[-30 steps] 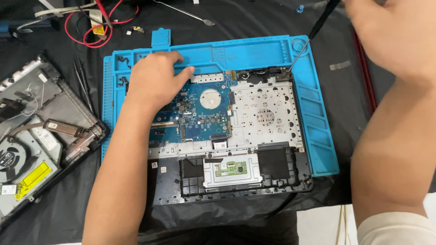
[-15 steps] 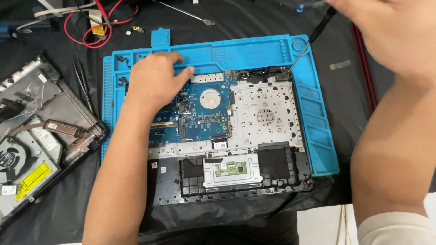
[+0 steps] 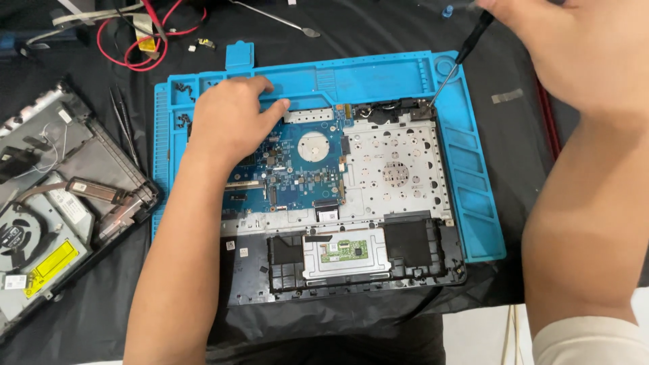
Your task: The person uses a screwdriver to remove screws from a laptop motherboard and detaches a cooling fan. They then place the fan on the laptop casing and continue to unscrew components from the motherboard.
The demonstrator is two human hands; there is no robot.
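Right hand (image 3: pixel 581 54), upper right of the frame, holds a screwdriver (image 3: pixel 460 57) in a closed grip, tip on the laptop chassis (image 3: pixel 405 169); left hand (image 3: pixel 230 125) rests flat, fingers spread, on its blue motherboard (image 3: pixel 304 162), centre.

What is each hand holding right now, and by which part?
The right hand holds a screwdriver by its black handle, tip down at the laptop's top right corner. The left hand grips nothing; it rests flat on the blue circuit board.

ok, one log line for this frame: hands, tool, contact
left hand: flat on laptop chassis, top-left | right hand: grips screwdriver | tip: at top-right hinge corner | base: blue mat
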